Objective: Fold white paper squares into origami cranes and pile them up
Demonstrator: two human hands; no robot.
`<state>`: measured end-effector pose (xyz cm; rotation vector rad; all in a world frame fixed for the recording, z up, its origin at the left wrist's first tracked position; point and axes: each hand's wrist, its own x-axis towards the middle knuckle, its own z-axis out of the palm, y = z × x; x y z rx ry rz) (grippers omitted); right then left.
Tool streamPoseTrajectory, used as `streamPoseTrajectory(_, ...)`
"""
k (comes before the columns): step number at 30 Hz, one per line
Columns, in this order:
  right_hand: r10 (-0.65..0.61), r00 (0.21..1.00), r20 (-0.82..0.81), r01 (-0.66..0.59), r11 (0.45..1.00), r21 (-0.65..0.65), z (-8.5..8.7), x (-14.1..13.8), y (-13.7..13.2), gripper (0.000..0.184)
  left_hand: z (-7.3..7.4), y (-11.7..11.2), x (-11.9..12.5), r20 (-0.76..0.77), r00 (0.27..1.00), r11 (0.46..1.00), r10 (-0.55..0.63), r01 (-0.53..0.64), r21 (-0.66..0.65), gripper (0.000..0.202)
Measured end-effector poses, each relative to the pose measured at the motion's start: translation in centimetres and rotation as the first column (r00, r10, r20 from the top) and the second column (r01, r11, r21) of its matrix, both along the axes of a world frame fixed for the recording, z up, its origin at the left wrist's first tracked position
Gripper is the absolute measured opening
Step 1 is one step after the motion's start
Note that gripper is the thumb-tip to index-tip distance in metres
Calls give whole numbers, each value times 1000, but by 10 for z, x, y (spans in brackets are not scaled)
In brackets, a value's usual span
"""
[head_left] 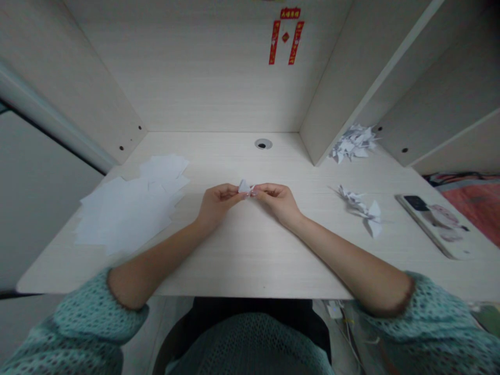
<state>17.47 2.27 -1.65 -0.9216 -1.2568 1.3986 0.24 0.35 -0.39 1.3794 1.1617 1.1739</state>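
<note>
Between my hands, just above the middle of the desk, is a small white paper crane [244, 186], partly hidden by my fingers. My left hand [220, 202] pinches its left side between thumb and fingers. From the right, my right hand [278, 200] is closed on a thin pointed end of the same folded paper. The fingertips of both hands nearly meet. Several folded paper cranes [361, 208] lie in a loose row on the desk, to the right of my right hand. Left of my left hand spreads a layer of flat white paper sheets [128, 208].
A heap of white folded paper pieces [354, 142] sits at the back right, beside an upright partition [332, 104]. A phone in a printed case [437, 226] lies near the right side. A round cable hole [263, 144] is set in the desk [219, 265] toward the back panel.
</note>
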Motion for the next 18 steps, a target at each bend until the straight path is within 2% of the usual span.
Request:
streamPoseTrajectory(7, -25, 999, 40, 25, 999, 24, -2, 0, 0, 22, 3, -1, 1, 41, 999, 998, 7, -5, -60, 31)
streamPoseTrajectory(13, 7, 1000, 11, -8, 999, 39, -4, -1, 1, 20, 3, -1, 1, 64, 998, 996, 7, -1, -87, 29)
streamPoseTrajectory(18, -79, 996, 40, 72, 986, 151, 6, 3, 2, 29, 4, 0, -1, 21, 1000, 996, 0, 2, -92, 33)
